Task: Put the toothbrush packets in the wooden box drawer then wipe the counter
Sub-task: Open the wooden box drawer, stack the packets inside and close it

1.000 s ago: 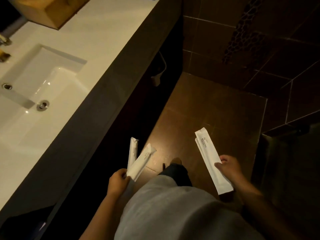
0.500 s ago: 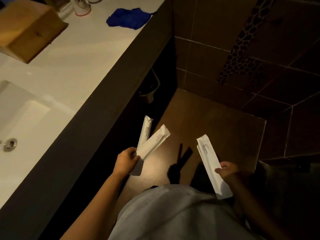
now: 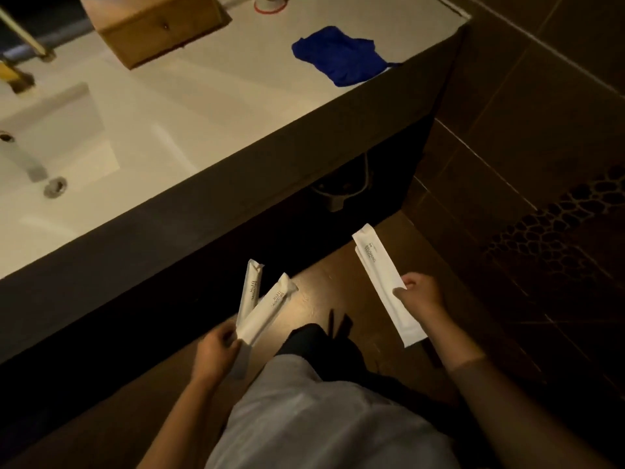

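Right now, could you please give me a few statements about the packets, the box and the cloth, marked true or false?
1. The left hand holds two toothbrush packets. True.
2. The right hand is empty. False: its grip is closed on white packets.
3. The blue cloth lies on the floor. False: it lies on the white counter, near its front edge.
4. The wooden box sits on the counter with its drawer shut. True.
5. Some packets already lie inside the drawer. False: the packets in view are all in the hands.
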`<action>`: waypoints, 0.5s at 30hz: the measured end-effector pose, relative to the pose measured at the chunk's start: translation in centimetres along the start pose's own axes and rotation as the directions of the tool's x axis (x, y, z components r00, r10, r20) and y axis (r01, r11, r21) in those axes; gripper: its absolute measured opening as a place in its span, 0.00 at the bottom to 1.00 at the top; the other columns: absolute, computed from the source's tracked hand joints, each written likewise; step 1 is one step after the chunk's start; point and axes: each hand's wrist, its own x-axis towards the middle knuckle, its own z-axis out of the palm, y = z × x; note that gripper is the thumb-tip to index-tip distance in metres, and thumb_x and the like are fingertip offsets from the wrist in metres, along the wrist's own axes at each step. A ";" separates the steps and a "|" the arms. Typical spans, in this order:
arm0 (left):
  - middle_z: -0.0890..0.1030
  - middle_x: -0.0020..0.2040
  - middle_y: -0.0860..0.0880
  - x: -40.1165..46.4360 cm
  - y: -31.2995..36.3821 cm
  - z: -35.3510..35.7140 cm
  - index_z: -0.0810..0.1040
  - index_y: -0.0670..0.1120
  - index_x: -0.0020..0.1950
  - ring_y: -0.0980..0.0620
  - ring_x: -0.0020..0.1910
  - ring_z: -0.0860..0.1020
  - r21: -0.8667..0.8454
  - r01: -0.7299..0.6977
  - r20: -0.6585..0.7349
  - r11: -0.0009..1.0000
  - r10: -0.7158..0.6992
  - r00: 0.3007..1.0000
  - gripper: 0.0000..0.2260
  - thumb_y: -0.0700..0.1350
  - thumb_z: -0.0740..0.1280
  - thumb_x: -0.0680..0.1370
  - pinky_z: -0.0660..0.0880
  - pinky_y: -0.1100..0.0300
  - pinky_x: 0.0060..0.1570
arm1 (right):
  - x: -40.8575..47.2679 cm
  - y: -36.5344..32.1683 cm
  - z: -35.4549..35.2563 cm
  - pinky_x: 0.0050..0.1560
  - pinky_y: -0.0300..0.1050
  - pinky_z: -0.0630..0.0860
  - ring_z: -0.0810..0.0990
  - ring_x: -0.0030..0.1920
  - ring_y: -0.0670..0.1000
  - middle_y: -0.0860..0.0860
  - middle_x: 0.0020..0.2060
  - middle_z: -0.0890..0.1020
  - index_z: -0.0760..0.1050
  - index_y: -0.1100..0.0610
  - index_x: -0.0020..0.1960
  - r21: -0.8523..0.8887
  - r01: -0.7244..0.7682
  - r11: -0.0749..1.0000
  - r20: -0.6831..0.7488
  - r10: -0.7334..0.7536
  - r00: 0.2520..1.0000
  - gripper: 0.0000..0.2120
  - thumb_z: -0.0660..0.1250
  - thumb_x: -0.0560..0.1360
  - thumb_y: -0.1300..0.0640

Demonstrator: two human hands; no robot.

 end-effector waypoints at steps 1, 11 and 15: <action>0.79 0.57 0.38 -0.1 -0.1 0.1 0.75 0.38 0.60 0.41 0.56 0.77 -0.009 0.024 -0.008 1.000 -0.024 1.000 0.15 0.37 0.67 0.74 0.72 0.51 0.55 | 1.0 -0.8 -0.1 0.53 0.50 0.75 0.78 0.54 0.61 0.62 0.54 0.80 0.76 0.66 0.56 -0.011 0.015 1.000 0.014 -0.015 1.000 0.12 0.67 0.73 0.66; 0.80 0.58 0.40 6.9 6.5 -1.2 0.75 0.39 0.60 0.45 0.57 0.78 -0.022 0.051 0.055 0.998 -0.050 0.997 0.15 0.38 0.67 0.74 0.72 0.56 0.56 | 8.0 -6.1 0.9 0.53 0.56 0.76 0.80 0.51 0.64 0.64 0.49 0.82 0.76 0.72 0.50 -0.103 0.038 0.994 0.133 -0.024 0.991 0.08 0.66 0.72 0.69; 0.80 0.55 0.44 10.3 13.6 -3.2 0.77 0.42 0.59 0.50 0.52 0.77 -0.055 -0.109 0.097 0.993 0.114 0.989 0.13 0.40 0.67 0.75 0.70 0.61 0.51 | 9.6 -8.2 -0.3 0.49 0.48 0.73 0.79 0.49 0.62 0.65 0.49 0.81 0.76 0.73 0.50 -0.031 -0.012 0.999 0.080 0.014 0.997 0.09 0.66 0.71 0.71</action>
